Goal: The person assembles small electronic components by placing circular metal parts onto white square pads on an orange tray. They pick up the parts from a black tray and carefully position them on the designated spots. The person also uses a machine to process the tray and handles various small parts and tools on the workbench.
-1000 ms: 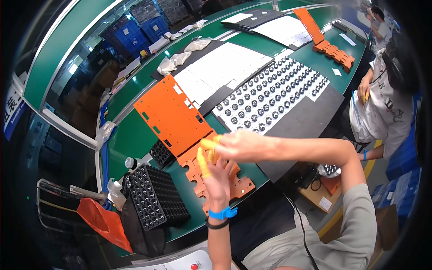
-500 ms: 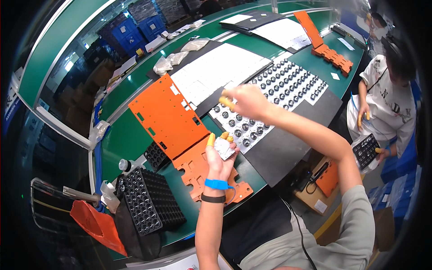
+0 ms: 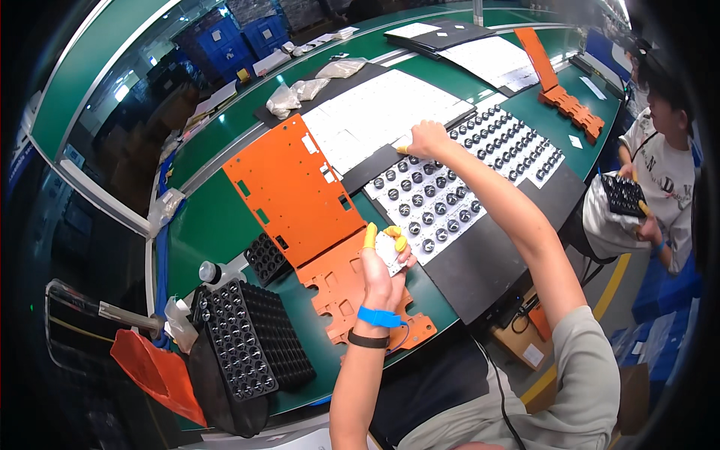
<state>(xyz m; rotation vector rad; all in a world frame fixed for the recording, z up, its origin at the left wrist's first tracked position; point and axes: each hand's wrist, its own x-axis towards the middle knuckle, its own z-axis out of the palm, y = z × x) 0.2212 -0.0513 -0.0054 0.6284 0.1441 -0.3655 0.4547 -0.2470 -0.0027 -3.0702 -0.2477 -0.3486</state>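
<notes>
My left hand [image 3: 386,262], palm up with yellow finger cots, holds a small stack of white flat pieces [image 3: 391,251], above an orange hinged fixture [image 3: 296,191]. That fixture's upper plate stands raised, and its lower notched plate lies on the table. My right hand [image 3: 427,140] reaches over the far left part of a white panel [image 3: 427,255] set with rows of black round parts [image 3: 427,218]. Its fingers are curled closed, one yellow-tipped finger or thumb pointing left; whatever they hold, if anything, is hidden. A blue strap [image 3: 379,317] circles my left wrist.
Black trays with round pockets [image 3: 244,337] are stacked at the near left, beside an orange bag [image 3: 154,375]. White sheets [image 3: 382,112] lie beyond the panel. A second orange fixture [image 3: 570,112] stands at the far right. A co-worker [image 3: 660,172] at the right holds a black tray.
My right hand has moved right and slightly up in the view, its fingers now curled. My left hand keeps the white pieces. The view has shifted, and the co-worker's tray is raised.
</notes>
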